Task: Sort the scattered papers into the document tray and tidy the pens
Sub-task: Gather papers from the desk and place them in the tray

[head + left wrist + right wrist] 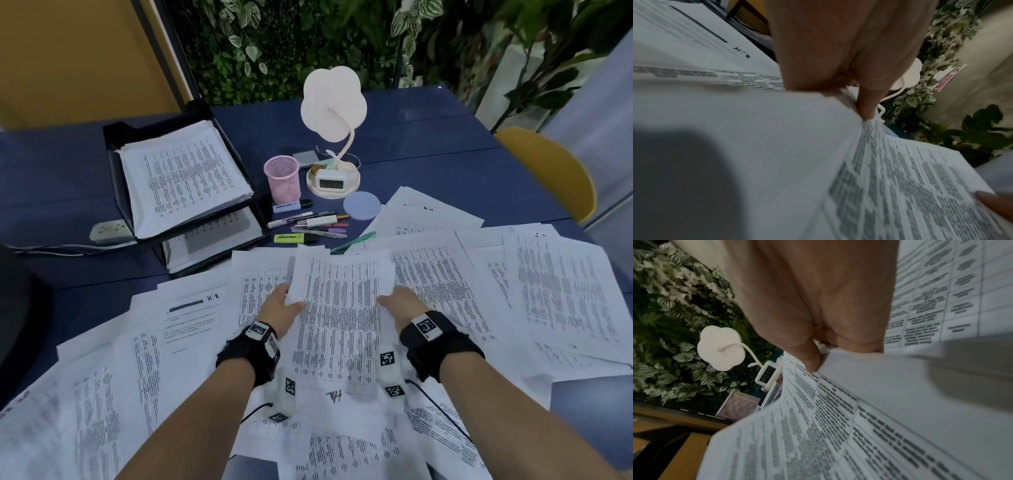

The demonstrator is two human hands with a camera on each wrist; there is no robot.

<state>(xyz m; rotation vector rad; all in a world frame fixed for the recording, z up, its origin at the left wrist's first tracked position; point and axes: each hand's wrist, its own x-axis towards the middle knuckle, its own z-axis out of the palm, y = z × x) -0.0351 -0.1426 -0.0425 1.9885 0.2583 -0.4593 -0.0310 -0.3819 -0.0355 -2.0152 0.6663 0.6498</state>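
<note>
Both hands hold one printed sheet [339,308] with a table on it, lifted over the scattered papers [548,291] in the head view. My left hand [284,308] pinches its left edge, thumb on top. My right hand [399,305] grips the right edge. In the left wrist view a thumb [865,104] presses on the sheet [900,186]. The right wrist view shows a thumb [809,356] pinching the sheet [818,434]. The black two-tier document tray [116,178] at the back left holds stacks of paper. Several pens and highlighters [308,226] lie beside a pink mesh pen cup [282,178].
A white flower-shaped lamp [334,102] with a small clock [330,181] stands behind the pens. A round lilac coaster [362,205] lies near it. A power strip [109,231] sits left of the tray, a yellow chair [555,171] at the right. Plants line the back.
</note>
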